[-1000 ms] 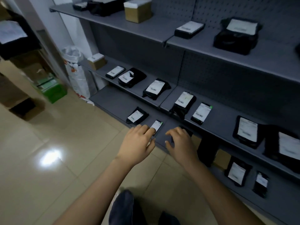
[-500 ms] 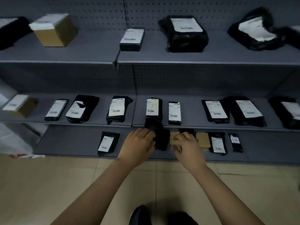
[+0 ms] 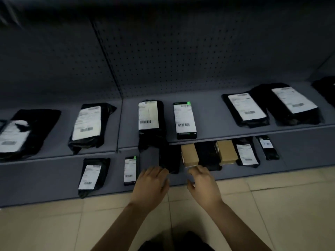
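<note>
White labels (image 3: 184,117) on black parcels (image 3: 151,138): barcodes visible, printed text too blurred to read.

**Grey shelving on a tiled floor, dimly lit**

We look down on a grey metal shelf unit (image 3: 299,151) with two flat shelves in view. The middle shelf (image 3: 208,109) sits set back above the bottom shelf (image 3: 36,180), which lies just over the floor. Behind them rises a grey pegboard back panel (image 3: 181,51) dotted with rows of small holes and split by a dark slanting seam (image 3: 105,57). Beige floor tiles (image 3: 54,229) with thin joints run up to the foot of the unit. The light is weak, and the top of our view falls into shadow.
</note>
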### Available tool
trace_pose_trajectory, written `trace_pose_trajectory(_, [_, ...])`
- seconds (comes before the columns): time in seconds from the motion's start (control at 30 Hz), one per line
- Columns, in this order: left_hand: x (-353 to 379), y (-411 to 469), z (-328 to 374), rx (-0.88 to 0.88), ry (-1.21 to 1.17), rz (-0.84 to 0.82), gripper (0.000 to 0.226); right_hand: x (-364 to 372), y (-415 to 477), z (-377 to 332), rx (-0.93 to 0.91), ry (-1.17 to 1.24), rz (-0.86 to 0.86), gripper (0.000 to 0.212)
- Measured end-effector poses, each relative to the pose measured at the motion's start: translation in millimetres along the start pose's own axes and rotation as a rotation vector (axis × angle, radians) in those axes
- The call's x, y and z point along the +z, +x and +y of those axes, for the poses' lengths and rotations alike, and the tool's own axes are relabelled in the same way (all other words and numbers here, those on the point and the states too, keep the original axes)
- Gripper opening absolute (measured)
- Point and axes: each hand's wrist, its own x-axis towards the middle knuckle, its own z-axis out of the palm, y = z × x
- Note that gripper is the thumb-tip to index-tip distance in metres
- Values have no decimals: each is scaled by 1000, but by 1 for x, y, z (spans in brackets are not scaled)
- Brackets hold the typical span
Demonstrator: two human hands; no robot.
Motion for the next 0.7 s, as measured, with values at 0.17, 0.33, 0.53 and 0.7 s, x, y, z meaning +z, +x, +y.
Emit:
trace_pose_trajectory(0.17, [141, 0, -51, -45, 14, -94, 25, 127, 46, 60, 36, -17, -45, 31])
trace_pose_trajectory(0.33, [260, 1, -84, -78, -7, -194, 31, 227, 76, 112, 64, -4, 10, 30])
trace_pose_trajectory(0.53, [374, 29, -118, -185, -32, -158, 41, 314, 105, 169, 60, -14, 106, 23])
trace_pose_trajectory(0.7, [421, 39, -137, -240, -20, -219, 46, 334, 107, 192, 143, -35, 110, 27])
